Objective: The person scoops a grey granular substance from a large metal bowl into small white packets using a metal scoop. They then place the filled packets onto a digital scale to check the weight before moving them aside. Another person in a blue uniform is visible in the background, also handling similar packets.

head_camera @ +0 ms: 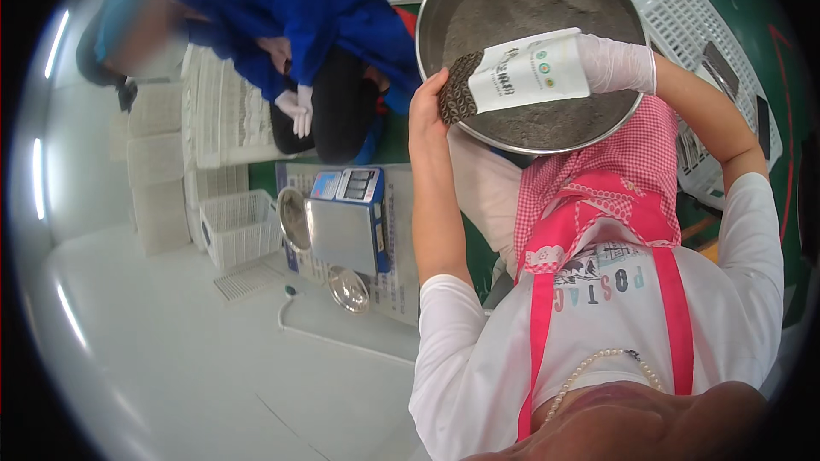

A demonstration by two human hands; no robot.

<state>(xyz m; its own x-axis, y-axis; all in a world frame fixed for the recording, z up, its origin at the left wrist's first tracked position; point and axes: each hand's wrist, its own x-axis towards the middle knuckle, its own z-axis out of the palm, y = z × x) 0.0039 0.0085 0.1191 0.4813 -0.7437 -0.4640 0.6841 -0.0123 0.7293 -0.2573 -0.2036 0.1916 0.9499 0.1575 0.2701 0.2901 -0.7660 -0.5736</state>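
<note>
A large round steel basin (538,134) holding grey-brown powder lies in front of me. Over it, a white printed pouch (528,73) with a dark patterned end is held almost level. My left hand (429,102), bare, grips the patterned end at the basin's left rim. My right hand (615,64), in a thin whitish glove, reaches into the pouch's other end; its fingers are hidden inside, so whether they hold anything cannot be seen.
A co-worker in blue (307,6) sits at the left, gloved hands (296,109) together. Nearer are a digital scale (343,230), a metal bowl of powder (293,221), a shiny round dish (348,289) and a white basket (240,237). Another white crate (698,13) stands at the right, holding flat packs.
</note>
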